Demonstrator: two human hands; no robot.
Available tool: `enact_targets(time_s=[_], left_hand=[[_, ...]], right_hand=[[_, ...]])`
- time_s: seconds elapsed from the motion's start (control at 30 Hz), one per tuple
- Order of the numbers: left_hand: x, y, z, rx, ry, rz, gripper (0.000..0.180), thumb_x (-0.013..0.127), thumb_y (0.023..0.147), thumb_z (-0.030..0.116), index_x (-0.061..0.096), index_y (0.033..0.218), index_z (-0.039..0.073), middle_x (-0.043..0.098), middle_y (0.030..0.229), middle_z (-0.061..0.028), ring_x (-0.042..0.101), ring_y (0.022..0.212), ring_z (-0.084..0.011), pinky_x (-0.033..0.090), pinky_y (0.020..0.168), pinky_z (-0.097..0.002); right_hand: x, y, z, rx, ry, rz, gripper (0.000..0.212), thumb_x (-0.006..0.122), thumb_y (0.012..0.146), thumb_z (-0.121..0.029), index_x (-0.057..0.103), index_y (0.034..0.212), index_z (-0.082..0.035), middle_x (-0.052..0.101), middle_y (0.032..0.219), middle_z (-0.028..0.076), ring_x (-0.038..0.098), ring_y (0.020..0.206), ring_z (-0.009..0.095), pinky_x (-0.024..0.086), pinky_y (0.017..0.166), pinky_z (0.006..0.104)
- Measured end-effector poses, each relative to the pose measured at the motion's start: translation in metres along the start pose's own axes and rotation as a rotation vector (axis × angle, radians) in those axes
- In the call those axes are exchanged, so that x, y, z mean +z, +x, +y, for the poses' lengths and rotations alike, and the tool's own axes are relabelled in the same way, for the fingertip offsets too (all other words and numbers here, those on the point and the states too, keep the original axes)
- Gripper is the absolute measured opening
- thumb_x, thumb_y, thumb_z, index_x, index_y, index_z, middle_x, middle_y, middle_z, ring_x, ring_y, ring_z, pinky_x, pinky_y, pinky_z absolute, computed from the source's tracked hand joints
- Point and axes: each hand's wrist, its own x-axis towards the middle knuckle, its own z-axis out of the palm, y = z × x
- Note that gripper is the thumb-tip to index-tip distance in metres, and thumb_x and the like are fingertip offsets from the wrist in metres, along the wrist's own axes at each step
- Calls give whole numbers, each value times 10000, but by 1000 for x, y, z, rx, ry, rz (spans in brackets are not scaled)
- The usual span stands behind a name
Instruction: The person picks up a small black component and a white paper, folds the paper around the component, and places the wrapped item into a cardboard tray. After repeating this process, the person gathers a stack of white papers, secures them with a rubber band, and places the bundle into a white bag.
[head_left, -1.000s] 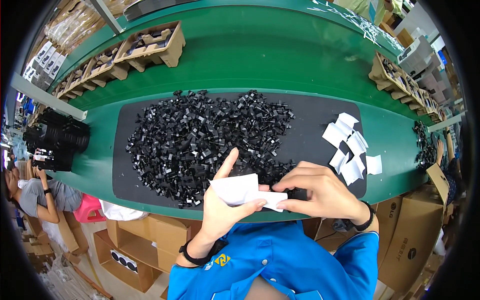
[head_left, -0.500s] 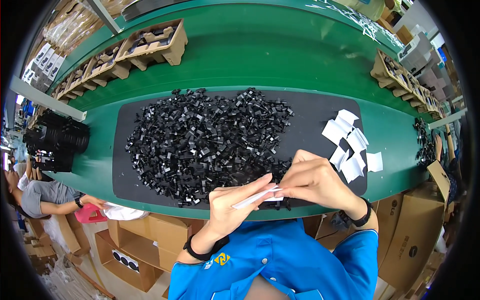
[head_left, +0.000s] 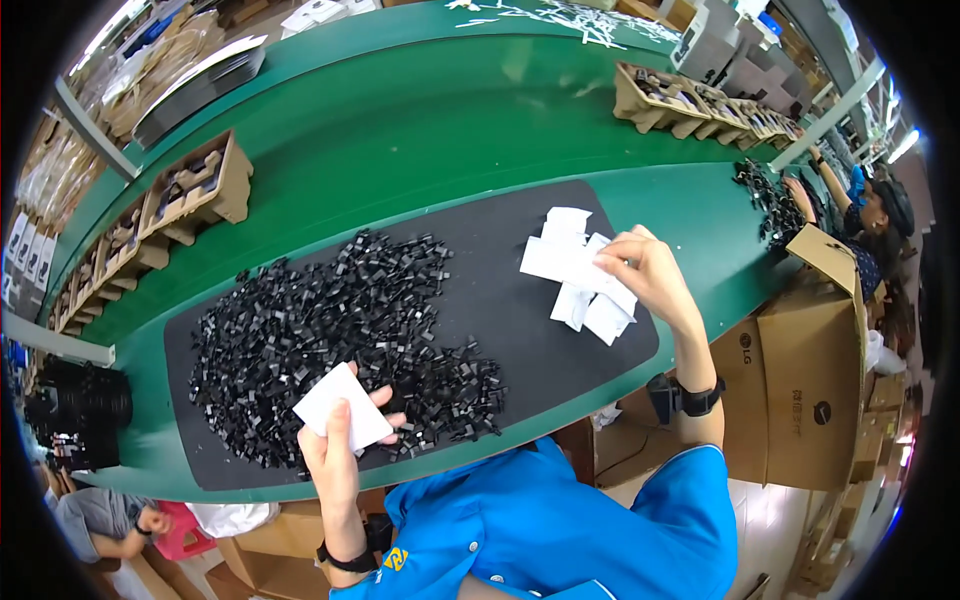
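My left hand (head_left: 335, 450) holds a square stack of white paper sheets (head_left: 340, 405), thumb on top and fingers beneath, over the near edge of a heap of small black plastic clips (head_left: 310, 340). To the right, my right hand (head_left: 648, 272) is closed in a pinch on a white paper piece at the top of a loose pile of folded white papers (head_left: 560, 260). Its fingertips partly cover that piece. Both the heap and the pile lie on a dark grey mat (head_left: 500, 300).
The mat lies on a green workbench (head_left: 400, 160). Brown moulded trays (head_left: 200, 185) with black parts line the far left, with more trays (head_left: 660, 100) far right. A cardboard box (head_left: 810, 390) stands by the near right edge. Another person (head_left: 880, 220) works beyond it.
My hands have parted from the paper they held together. The right went to the paper pile; the left moved left, its stack now face up. My view has turned right.
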Motion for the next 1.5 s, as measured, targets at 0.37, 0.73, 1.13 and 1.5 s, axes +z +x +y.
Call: enact_targets(time_s=[0.37,0.73,1.13,1.5], left_hand=[[22,12,-2,-237,-196,-374,435,333,1019,210,372,1353,-66,587,1196,-222,621,1054,-320,557,823,-373],[17,8,-13,12,219,-271,300,502,951,104,518,1214,-40,621,1103,-100,592,1013,-166,481,865,-297],[7,8,-12,-83,-10,-371,406,403,948,25,428,1346,-47,491,1362,-133,490,1226,-219,382,1035,-327],[18,-5,-1,58,386,-483,361,715,684,47,645,1034,-2,666,953,-105,658,890,-220,506,788,-314]], right_hand=[[42,-3,-103,-354,-149,-86,643,822,618,-213,573,1194,-73,544,1193,90,520,997,295,462,793,390],[119,15,-149,-649,-262,-108,755,788,606,-240,517,1284,-51,504,1208,107,466,1062,285,431,952,427],[110,16,-138,-1003,-211,155,334,742,752,-367,718,977,-121,609,909,-18,490,797,156,440,605,271],[80,2,-152,-635,325,-622,235,646,845,-121,653,1044,3,689,896,126,641,594,266,518,486,313]])
